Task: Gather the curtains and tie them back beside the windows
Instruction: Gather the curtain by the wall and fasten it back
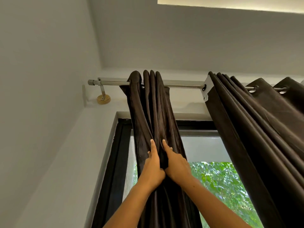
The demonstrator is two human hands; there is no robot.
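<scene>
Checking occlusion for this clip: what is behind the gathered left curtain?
Behind the left curtain: the rod, wall and dark window frame. The window part directly behind it is covered.

Head view, tilted upward, close to curtain [154, 112].
</scene>
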